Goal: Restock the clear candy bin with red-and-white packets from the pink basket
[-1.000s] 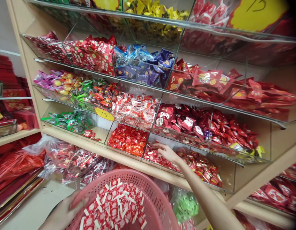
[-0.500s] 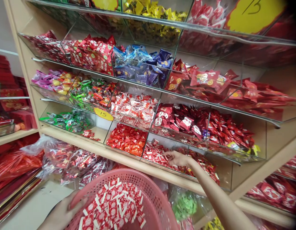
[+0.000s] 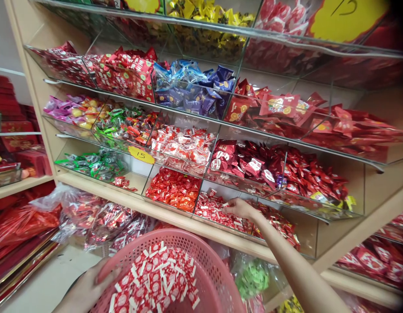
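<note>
R hand of a person reaches into a shelf bin, forearm slanting up from lower R, fingers bent toward red-and-white candies; can't tell if the tips pinch one. L hand grips the L rim of a pink basket, fingers curled over it, w/ similar wrapped candies inside. A wooden ledge runs btwn basket & bin; orange-red candies sit just L, past a clear divider.

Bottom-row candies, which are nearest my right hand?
The red-and-white candies, immediately right of the orange-red candies; your right hand is over these.
</note>
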### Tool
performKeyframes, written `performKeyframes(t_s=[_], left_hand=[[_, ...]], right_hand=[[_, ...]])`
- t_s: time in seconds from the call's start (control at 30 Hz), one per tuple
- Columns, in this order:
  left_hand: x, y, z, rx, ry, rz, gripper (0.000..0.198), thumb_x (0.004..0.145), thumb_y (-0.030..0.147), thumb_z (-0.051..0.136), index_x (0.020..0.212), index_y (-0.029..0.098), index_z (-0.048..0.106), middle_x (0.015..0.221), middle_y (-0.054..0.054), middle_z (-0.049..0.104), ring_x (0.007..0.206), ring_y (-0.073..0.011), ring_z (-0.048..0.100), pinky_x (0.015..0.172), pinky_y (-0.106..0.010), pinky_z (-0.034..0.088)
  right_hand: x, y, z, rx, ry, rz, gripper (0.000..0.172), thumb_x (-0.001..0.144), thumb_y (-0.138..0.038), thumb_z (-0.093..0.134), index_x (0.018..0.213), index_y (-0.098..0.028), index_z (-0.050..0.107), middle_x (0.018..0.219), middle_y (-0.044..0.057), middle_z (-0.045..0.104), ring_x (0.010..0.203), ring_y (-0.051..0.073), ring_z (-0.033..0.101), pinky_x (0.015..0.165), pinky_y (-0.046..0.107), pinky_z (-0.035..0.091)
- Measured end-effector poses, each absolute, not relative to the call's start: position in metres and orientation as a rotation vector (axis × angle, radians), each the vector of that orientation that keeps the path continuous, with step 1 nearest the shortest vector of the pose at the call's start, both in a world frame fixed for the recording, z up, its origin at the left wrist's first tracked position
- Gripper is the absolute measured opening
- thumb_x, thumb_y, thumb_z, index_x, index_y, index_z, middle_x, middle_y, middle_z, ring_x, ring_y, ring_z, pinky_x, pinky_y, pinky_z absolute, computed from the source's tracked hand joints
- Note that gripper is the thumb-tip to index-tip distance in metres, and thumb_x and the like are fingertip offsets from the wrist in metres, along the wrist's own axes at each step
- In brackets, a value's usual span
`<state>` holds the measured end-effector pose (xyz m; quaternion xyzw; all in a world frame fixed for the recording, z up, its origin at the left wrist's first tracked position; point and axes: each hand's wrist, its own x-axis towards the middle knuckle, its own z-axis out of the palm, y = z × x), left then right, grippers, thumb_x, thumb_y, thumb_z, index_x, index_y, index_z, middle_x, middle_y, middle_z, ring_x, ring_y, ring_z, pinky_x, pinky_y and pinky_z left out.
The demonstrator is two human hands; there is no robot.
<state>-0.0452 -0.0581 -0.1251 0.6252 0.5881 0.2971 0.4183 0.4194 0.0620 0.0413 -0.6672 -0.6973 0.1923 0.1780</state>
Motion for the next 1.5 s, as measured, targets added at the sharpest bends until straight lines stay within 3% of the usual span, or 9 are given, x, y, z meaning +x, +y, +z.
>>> performKeyframes(t_s=[0.23,0.5,0.73,0.83,1.0,1.17,1.3,1.5], left_hand=[[-0.044,-0.06,-0.123,1.532,1.471,0.717,0.07,0.079,0.06,0.043,0.124,0.007,0.035,0.13,-0.012,0.043,0.116,-0.0155,0.044,0.102,-0.02,0.029],[-0.046,-0.058,-0.131,1.577,1.489,0.721,0.071,0.078,0.064,0.039,0.123,0.009,0.034,0.13,-0.013,0.042,0.116,-0.016,0.043,0.104,-0.023,0.026],[-0.046,-0.058,-0.127,1.523,1.452,0.76,0.064,0.077,0.06,0.045,0.12,0.013,0.042,0.126,-0.01,0.047,0.115,-0.0199,0.045,0.103,-0.027,0.027],[-0.045,-0.06,-0.125,1.513,1.456,0.766,0.062,0.078,0.059,0.045,0.119,0.013,0.041,0.124,-0.008,0.049,0.113,-0.0186,0.046,0.102,-0.026,0.028],[-0.044,-0.062,-0.123,1.531,1.484,0.732,0.063,0.076,0.062,0.045,0.118,0.015,0.039,0.126,-0.006,0.047,0.115,-0.017,0.044,0.102,-0.024,0.028],[-0.042,-0.062,-0.121,1.56,1.486,0.73,0.06,0.078,0.061,0.043,0.117,0.016,0.04,0.122,-0.005,0.05,0.112,-0.0157,0.047,0.1,-0.024,0.03],[-0.041,-0.065,-0.117,1.565,1.475,0.734,0.06,0.079,0.061,0.042,0.117,0.014,0.041,0.123,-0.007,0.049,0.11,-0.0165,0.048,0.099,-0.023,0.031],[-0.04,-0.066,-0.112,1.551,1.471,0.73,0.064,0.078,0.061,0.043,0.119,0.012,0.039,0.124,-0.007,0.049,0.112,-0.0152,0.047,0.099,-0.022,0.031]], right_hand=[[0.392,0.063,0.039,-2.219,-2.101,0.308,0.026,0.064,-0.038,0.065,0.056,-0.014,0.058,0.054,0.001,0.051,0.059,0.014,0.049,0.049,0.023,0.031],[0.394,0.062,0.039,-2.154,-2.162,0.337,0.012,0.062,-0.023,0.063,0.068,-0.013,0.062,0.062,0.001,0.055,0.061,0.013,0.049,0.051,0.021,0.032],[0.399,0.056,0.043,-1.725,-2.405,0.336,0.024,0.065,-0.028,0.062,0.084,-0.013,0.063,0.071,-0.001,0.057,0.064,0.012,0.046,0.058,0.021,0.035],[0.391,0.057,0.038,-1.733,-2.532,0.283,0.017,0.063,-0.018,0.061,0.079,-0.014,0.063,0.075,0.0,0.059,0.067,0.013,0.048,0.061,0.021,0.036],[0.38,0.061,0.032,-1.821,-2.59,0.238,0.034,0.062,-0.02,0.065,0.095,-0.014,0.062,0.096,0.009,0.063,0.082,0.019,0.055,0.071,0.025,0.04],[0.373,0.058,0.041,-1.875,-2.66,0.177,0.036,0.065,-0.019,0.061,0.101,-0.016,0.061,0.1,0.01,0.064,0.088,0.022,0.058,0.073,0.026,0.041],[0.356,0.057,0.053,-2.076,-2.759,0.068,0.036,0.063,-0.02,0.061,0.099,-0.016,0.063,0.101,0.011,0.065,0.088,0.024,0.061,0.068,0.027,0.044],[0.329,0.062,0.06,-2.196,-2.822,0.049,0.041,0.054,-0.007,0.061,0.095,-0.009,0.065,0.096,0.018,0.066,0.084,0.027,0.063,0.061,0.027,0.046]])
